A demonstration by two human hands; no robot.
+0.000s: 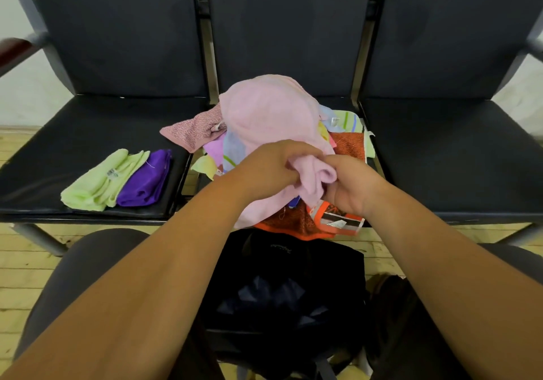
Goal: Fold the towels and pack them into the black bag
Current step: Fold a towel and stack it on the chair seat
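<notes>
A pale pink towel (270, 115) is bunched up on top of a heap of mixed towels (349, 144) on the middle seat. My left hand (264, 168) and my right hand (349, 188) both pinch its near edge, close together. An orange patterned towel (293, 224) hangs over the seat's front edge below my hands. On the left seat lie a folded light green towel (97, 182) and a folded purple towel (147, 180), side by side. The black bag (282, 285) stands open on the floor between my knees.
A row of three black padded seats (455, 159) with metal frames runs across the view. A dusty-pink patterned towel (191, 133) sticks out left of the heap. My knees in dark trousers (88, 262) flank the bag on the wooden floor (26, 271).
</notes>
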